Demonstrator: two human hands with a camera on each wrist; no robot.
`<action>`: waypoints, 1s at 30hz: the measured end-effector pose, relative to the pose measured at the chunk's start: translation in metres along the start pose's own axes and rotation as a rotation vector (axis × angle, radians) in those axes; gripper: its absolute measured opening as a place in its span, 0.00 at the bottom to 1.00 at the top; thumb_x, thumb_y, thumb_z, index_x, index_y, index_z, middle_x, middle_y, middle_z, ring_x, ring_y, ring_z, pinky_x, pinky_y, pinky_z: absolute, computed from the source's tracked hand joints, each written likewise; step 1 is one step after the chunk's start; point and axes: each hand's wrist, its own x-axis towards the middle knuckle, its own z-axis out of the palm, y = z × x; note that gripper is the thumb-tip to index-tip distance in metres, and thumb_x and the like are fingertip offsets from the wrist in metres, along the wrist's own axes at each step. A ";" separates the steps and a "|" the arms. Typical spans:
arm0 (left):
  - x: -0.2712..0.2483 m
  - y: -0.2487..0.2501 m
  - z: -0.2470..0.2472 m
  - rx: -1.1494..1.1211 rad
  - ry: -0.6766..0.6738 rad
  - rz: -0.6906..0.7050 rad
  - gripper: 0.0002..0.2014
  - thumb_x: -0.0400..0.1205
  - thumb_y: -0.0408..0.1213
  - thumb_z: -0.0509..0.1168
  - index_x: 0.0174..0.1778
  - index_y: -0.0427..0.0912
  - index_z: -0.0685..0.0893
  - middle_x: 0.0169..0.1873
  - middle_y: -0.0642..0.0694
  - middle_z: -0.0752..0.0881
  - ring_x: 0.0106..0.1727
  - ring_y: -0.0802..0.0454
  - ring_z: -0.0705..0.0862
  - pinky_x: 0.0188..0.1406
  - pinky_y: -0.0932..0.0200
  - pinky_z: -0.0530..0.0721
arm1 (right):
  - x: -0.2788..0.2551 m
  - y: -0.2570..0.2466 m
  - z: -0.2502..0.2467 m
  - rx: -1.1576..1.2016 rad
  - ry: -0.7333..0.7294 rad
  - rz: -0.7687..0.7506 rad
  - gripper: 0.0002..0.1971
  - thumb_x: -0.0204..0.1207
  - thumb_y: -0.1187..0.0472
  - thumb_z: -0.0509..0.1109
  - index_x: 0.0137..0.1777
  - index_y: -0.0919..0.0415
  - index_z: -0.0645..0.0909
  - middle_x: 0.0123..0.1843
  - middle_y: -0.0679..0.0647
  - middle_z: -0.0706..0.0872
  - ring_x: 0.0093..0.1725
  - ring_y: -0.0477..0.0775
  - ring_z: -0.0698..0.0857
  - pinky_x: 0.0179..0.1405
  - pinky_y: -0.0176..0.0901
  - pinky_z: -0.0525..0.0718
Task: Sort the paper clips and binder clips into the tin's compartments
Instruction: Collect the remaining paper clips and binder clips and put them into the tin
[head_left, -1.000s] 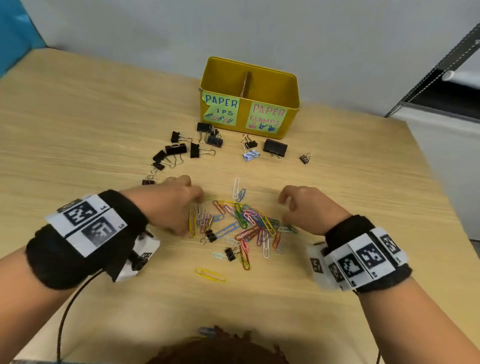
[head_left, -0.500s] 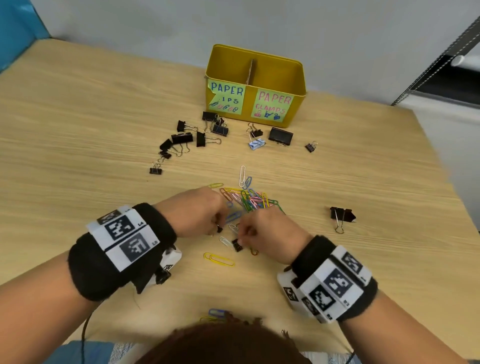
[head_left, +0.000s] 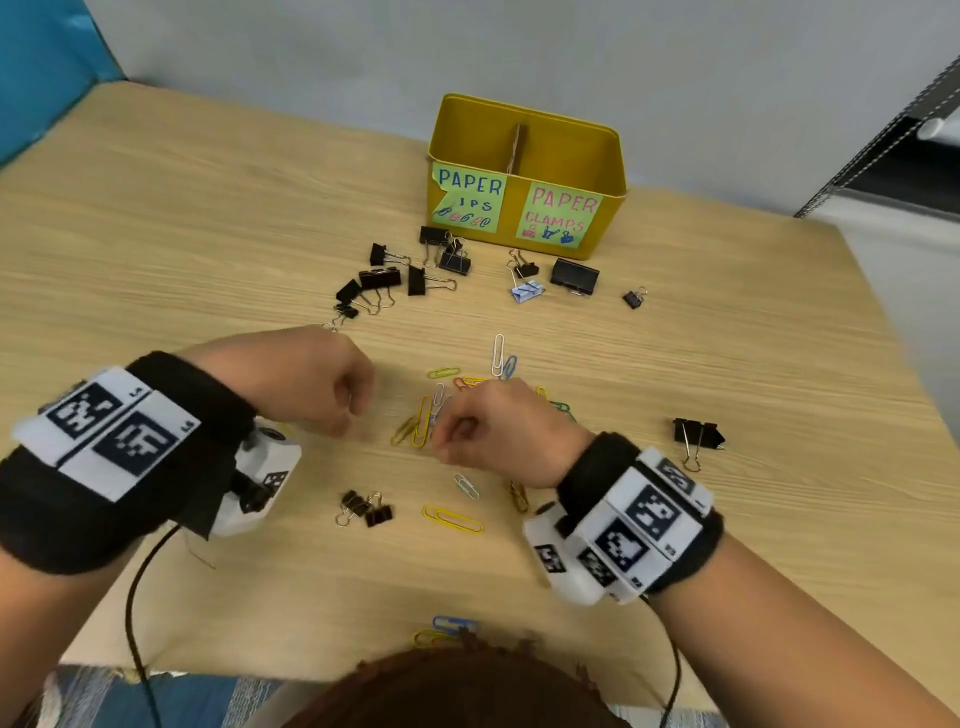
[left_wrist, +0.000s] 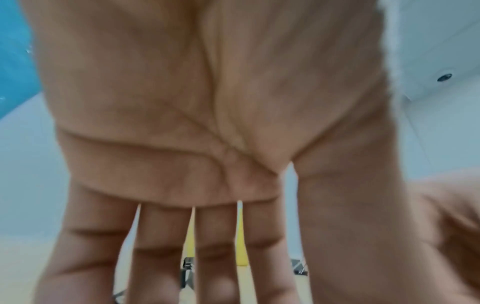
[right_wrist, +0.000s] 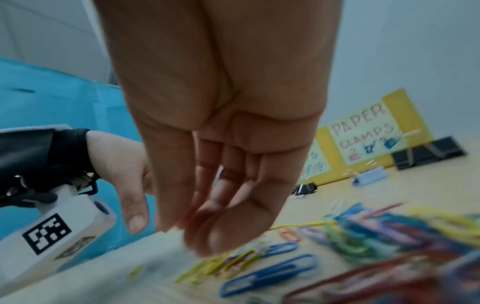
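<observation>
The yellow tin (head_left: 524, 234) stands at the back, its left half labelled for paper clips and its right half for paper clamps, with a divider (head_left: 517, 148) between them. Coloured paper clips (head_left: 423, 426) lie in a heap mid-table, partly hidden under my right hand (head_left: 441, 436). In the right wrist view, that hand's (right_wrist: 187, 236) fingers hang bunched just above yellow paper clips (right_wrist: 233, 263); the picture is blurred and shows nothing held. My left hand (head_left: 353, 415) hovers left of the heap, fingers fairly straight and empty (left_wrist: 215, 267). Two small black binder clips (head_left: 366, 509) lie in front of it.
Several black binder clips (head_left: 395, 280) and a pale blue one (head_left: 527, 292) are scattered in front of the tin. Another black binder clip (head_left: 696, 436) lies to the right. Stray paper clips (head_left: 452, 519) lie toward the near table edge. A metal rack (head_left: 883, 135) stands at the right.
Half a second ago both hands pinched at small binder clips in the heap. Those two clips now lie apart at the front left; the left hand has drawn away leftward.
</observation>
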 end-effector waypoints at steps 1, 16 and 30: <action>0.003 -0.001 -0.001 0.001 0.023 0.005 0.07 0.70 0.37 0.71 0.40 0.53 0.83 0.40 0.54 0.85 0.39 0.56 0.82 0.44 0.55 0.83 | -0.004 0.007 0.000 0.002 -0.080 -0.013 0.09 0.71 0.67 0.70 0.49 0.62 0.88 0.45 0.57 0.91 0.41 0.43 0.81 0.37 0.25 0.73; 0.065 0.049 0.005 0.081 0.007 0.121 0.19 0.65 0.34 0.75 0.43 0.49 0.73 0.42 0.50 0.76 0.46 0.48 0.79 0.39 0.56 0.76 | -0.040 0.064 -0.054 0.154 -0.058 0.285 0.06 0.71 0.69 0.70 0.41 0.58 0.87 0.28 0.49 0.82 0.27 0.44 0.79 0.27 0.36 0.79; 0.063 0.078 0.011 0.121 0.147 0.202 0.42 0.58 0.50 0.81 0.66 0.47 0.68 0.64 0.44 0.68 0.65 0.45 0.71 0.61 0.45 0.79 | -0.026 0.072 -0.036 0.002 0.246 0.411 0.26 0.63 0.57 0.78 0.62 0.52 0.77 0.57 0.56 0.79 0.54 0.53 0.80 0.58 0.43 0.79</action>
